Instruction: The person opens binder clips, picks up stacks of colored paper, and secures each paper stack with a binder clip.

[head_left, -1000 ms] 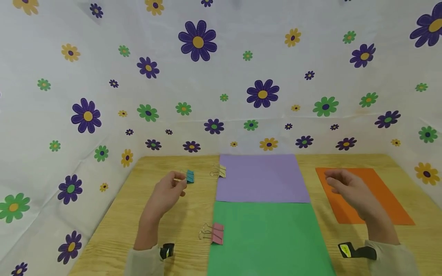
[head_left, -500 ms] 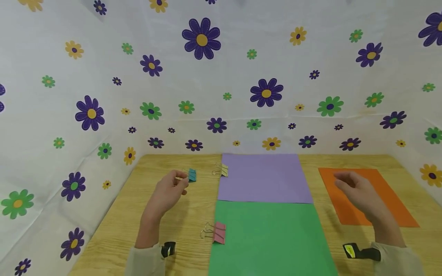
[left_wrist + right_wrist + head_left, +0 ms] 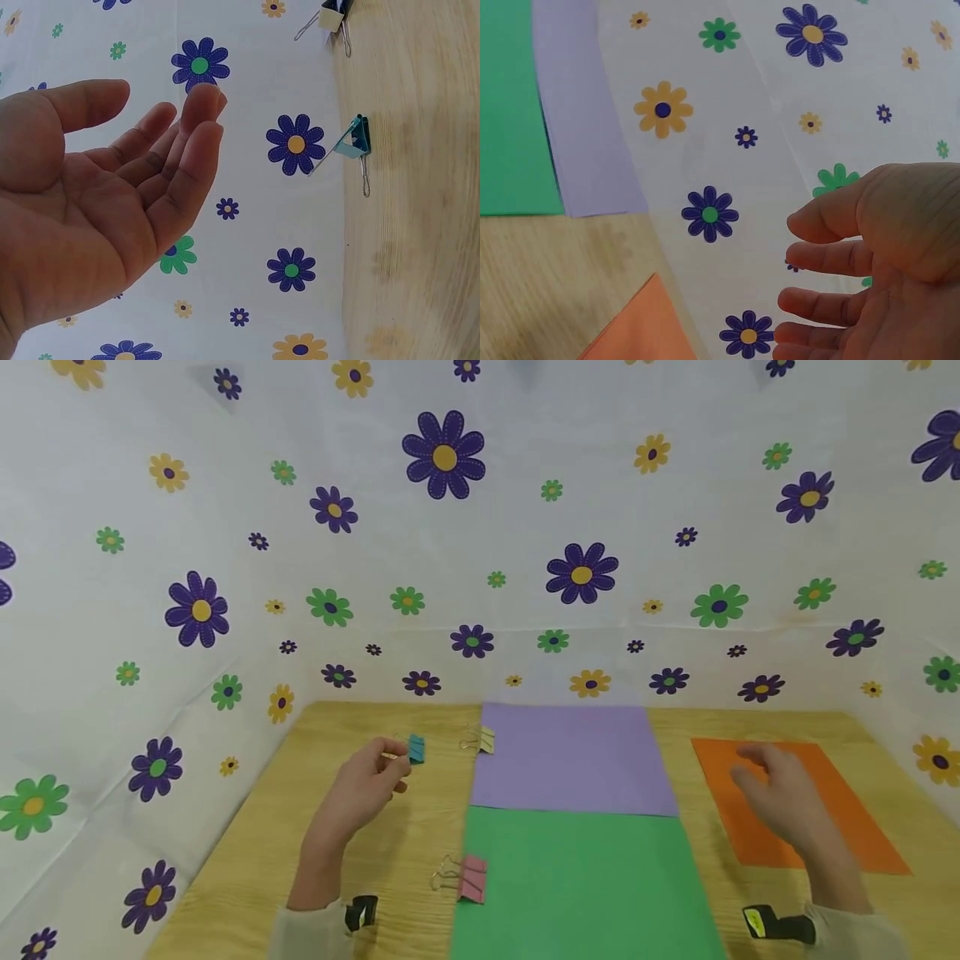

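Observation:
My left hand (image 3: 365,789) hovers over the wooden table at the left, fingers loosely bent, and the left wrist view shows nothing in it. Just past its fingertips stands a teal binder clip (image 3: 416,749), apart from the hand in the left wrist view. Above the orange sheet (image 3: 840,802) hangs my right hand (image 3: 783,797), thumb and fingers apart, holding nothing. Between the hands lie a purple sheet (image 3: 573,760) and a green sheet (image 3: 585,885). A pale yellow binder clip (image 3: 486,740) is at the purple sheet's left edge, and a pink binder clip (image 3: 472,878) at the green sheet's.
A white cloth (image 3: 510,518) printed with purple, green and yellow flowers rises behind the table and along both sides. Bare wood of the table (image 3: 247,860) shows left of the sheets. A dark strap (image 3: 780,925) crosses the right sleeve's cuff.
The right hand has shifted slightly right over the orange sheet, and its thumb and fingers have spread farther apart. The left hand stays nearly still. The head view has shifted a little.

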{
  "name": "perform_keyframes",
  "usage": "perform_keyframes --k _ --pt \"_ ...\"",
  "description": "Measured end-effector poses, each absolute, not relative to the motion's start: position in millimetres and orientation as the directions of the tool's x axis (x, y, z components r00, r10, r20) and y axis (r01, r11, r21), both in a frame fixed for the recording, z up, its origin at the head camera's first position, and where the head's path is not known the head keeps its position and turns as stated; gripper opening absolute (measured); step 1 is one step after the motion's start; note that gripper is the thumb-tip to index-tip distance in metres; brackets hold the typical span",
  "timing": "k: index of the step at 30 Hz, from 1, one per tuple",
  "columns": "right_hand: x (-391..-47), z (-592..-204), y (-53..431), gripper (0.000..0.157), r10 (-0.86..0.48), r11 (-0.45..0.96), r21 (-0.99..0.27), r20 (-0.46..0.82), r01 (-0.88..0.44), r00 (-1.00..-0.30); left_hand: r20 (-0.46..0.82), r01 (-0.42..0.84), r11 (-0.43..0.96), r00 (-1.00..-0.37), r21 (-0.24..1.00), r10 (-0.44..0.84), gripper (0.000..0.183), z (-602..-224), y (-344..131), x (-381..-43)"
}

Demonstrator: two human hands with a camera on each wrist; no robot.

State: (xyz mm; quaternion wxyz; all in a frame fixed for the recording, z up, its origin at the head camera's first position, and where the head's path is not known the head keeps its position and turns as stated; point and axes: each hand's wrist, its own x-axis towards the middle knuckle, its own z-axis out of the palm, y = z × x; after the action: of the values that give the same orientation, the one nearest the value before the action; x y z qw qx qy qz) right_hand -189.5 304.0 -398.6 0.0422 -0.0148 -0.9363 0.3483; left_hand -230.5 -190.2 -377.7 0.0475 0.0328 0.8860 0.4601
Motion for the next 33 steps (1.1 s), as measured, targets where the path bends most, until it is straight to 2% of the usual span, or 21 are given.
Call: perform_keyframes --k 8,23,33 --pt "-183.7 -406.3 320.4 0.051 0.108 0.805 -0.59 0.055 0.055 -0.993 -0.071 0.008 0.573 -0.991 0.819 0.116 0.028 -378.1 -184.8 -230.9" --pt "-182.2 -409.4 337.0 0.061 0.112 0.842 -0.529 -0.023 0.107 -0.993 -0.071 0.011 0.593 -0.991 0.805 0.114 0.028 -371.4 -184.9 -231.0" --pt "-180.8 -419.4 359.0 0.074 0.111 0.872 -0.471 -0.08 0.135 -0.991 -0.069 0.017 0.592 -0.99 0.806 0.122 0.027 -372.5 -185.1 -233.1"
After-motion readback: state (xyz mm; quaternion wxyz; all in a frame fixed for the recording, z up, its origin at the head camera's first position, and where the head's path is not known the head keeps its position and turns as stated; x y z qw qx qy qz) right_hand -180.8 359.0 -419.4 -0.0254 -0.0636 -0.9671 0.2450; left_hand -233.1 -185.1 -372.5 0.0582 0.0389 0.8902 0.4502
